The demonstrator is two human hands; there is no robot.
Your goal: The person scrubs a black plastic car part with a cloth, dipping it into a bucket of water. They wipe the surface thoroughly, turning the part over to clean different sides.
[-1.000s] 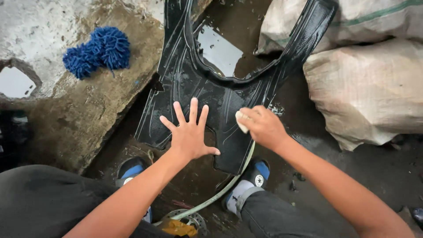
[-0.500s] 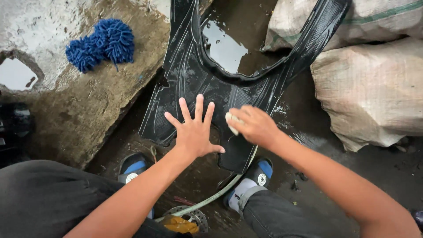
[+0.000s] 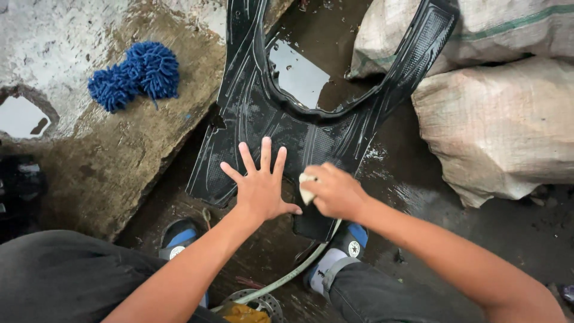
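Observation:
A wet black plastic panel (image 3: pixel 272 113) with two long arms leans against a concrete slab and stands on the dark wet ground. My left hand (image 3: pixel 262 185) lies flat on its lower part, fingers spread. Just to the right, my right hand (image 3: pixel 335 191) is closed around a small pale sponge or cloth (image 3: pixel 306 190) that presses on the same panel. Soapy streaks cover the panel's surface.
A blue shaggy wash mitt (image 3: pixel 134 75) lies on the concrete slab (image 3: pixel 107 143) at the left. Two stuffed pale sacks (image 3: pixel 496 125) stand at the right. A pale green hose (image 3: pixel 287 278) runs between my shoes (image 3: pixel 350 239) near a metal disc (image 3: pixel 263 302).
My right hand with the sponge has slid left and down across the panel, closer to my left hand. The left hand stays flat on the panel.

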